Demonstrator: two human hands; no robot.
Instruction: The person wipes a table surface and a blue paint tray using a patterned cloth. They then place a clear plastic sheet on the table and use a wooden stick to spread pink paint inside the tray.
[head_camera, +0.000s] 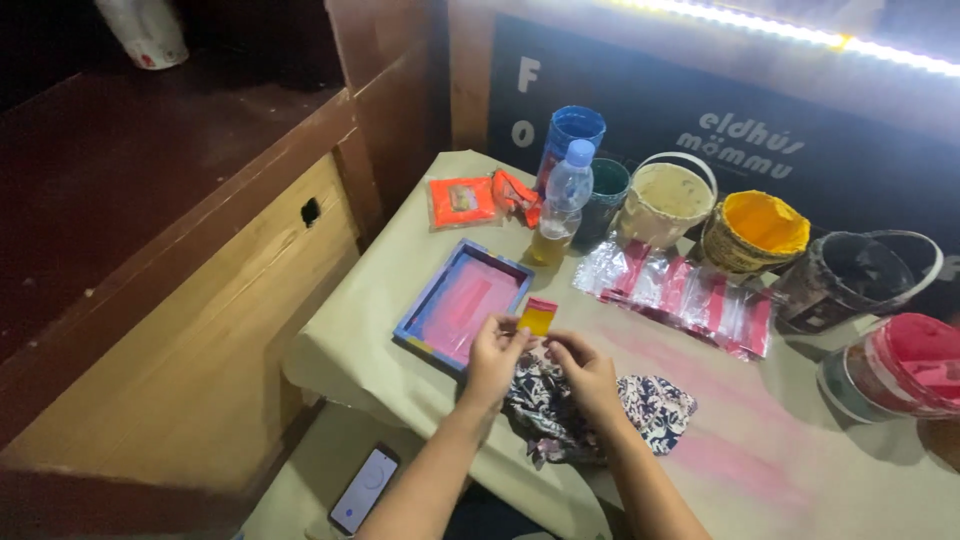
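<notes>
Yellow card: a small yellow and red card (538, 317) held upright just right of the blue screen frame (462, 300).
Left hand: left hand (494, 357) pinches the card's lower edge, fingers nearly closed.
Right hand: right hand (588, 372) sits just right of the card, fingers curled; grip unclear.
Cloth: patterned fabric (650, 405) lies under both hands.
Behind frame: plastic bottle (561, 205), paint buckets (755, 232).
Right of frame: clear plastic packets (680, 290).
</notes>
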